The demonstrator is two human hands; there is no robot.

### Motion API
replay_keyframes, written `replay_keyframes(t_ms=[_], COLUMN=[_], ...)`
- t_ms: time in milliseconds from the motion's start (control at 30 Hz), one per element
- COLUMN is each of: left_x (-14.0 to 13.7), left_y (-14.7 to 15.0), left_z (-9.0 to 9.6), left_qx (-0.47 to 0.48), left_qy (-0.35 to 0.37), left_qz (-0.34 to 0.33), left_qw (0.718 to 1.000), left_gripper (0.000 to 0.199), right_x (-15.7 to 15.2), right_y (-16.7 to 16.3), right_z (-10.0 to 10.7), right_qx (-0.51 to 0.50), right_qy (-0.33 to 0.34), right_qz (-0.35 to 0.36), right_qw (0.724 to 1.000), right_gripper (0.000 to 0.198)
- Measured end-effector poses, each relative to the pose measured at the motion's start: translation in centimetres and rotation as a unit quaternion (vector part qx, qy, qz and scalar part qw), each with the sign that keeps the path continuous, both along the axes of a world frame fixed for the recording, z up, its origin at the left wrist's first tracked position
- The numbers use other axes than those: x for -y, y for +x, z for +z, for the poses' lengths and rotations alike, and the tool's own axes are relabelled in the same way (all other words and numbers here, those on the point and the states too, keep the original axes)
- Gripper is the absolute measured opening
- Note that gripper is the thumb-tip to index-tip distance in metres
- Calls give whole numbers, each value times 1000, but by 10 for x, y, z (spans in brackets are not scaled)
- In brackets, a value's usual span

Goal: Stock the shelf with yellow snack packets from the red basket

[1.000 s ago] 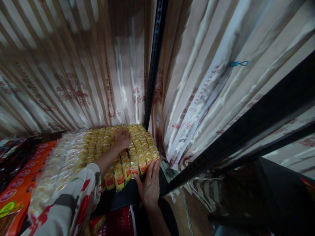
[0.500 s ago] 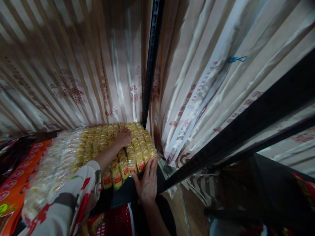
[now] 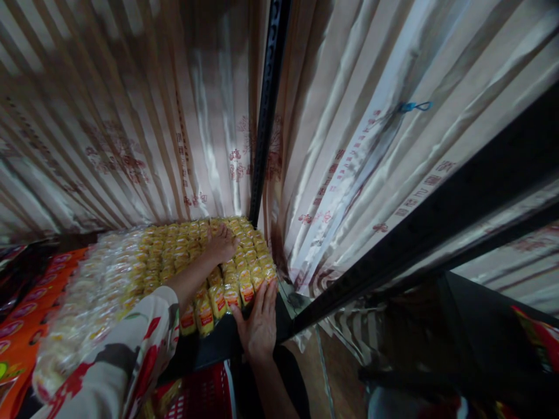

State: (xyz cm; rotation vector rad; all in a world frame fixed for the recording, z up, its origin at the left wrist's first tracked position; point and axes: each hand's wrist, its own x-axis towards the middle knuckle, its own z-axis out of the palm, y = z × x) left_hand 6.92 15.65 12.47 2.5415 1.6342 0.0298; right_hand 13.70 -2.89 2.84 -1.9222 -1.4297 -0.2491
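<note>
Rows of small yellow wrapped packets (image 3: 161,250) with red labels stand tightly packed on a dark shelf (image 3: 205,352). My left hand (image 3: 222,244) lies on top of the rows toward the back, its fingers stretched out over the packets. Against the front right corner of the rows rests my right hand (image 3: 257,326), palm toward the front packets and fingers extended up along them. Neither hand is wrapped round a packet. My left forearm hides part of the middle rows, where the packets near the front sit a little unevenly.
White clear-wrapped packets (image 3: 82,297) and an orange printed package (image 3: 37,308) lie to the left. A red basket (image 3: 205,393) is below the shelf front. Behind rises a pale printed curtain (image 3: 209,116) with a black post (image 3: 264,116); a black beam (image 3: 393,244) slants across the right.
My left hand has shifted very slightly to the right over the packets. My right hand stays against the front corner, and the view has moved a little.
</note>
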Motion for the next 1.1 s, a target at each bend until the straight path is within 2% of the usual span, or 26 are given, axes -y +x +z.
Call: replay_keyframes(t_ms=[100, 333, 467, 667, 833, 933, 1100], left_x=[-3, -14, -21, -29, -22, -14, -8], left_y=[-3, -7, -7, -8, -5, 2, 13], left_z=[0, 6, 8, 2, 0, -2, -5], left_qx=[8, 7, -8, 5, 15, 28, 32], left_qy=[-10, 26, 19, 16, 48, 70, 29], left_qz=[-4, 29, 9, 1, 6, -16, -44], left_qw=[1000, 999, 1000, 1000, 999, 997, 998], left_gripper=[58, 59, 57, 51, 56, 57, 56], right_x=[0, 0, 0, 0, 0, 0, 0], right_y=[1, 0, 0, 0, 0, 0, 0], right_z=[-2, -1, -2, -3, -3, -3, -4], right_qx=[-5, -3, 6, 9, 10, 13, 9], right_qy=[6, 5, -5, -11, -14, -10, -7], right_qz=[3, 1, -6, -11, -11, -10, -7], right_qw=[1000, 1000, 1000, 1000, 1000, 1000, 1000], right_gripper=[92, 93, 95, 98, 97, 97, 96])
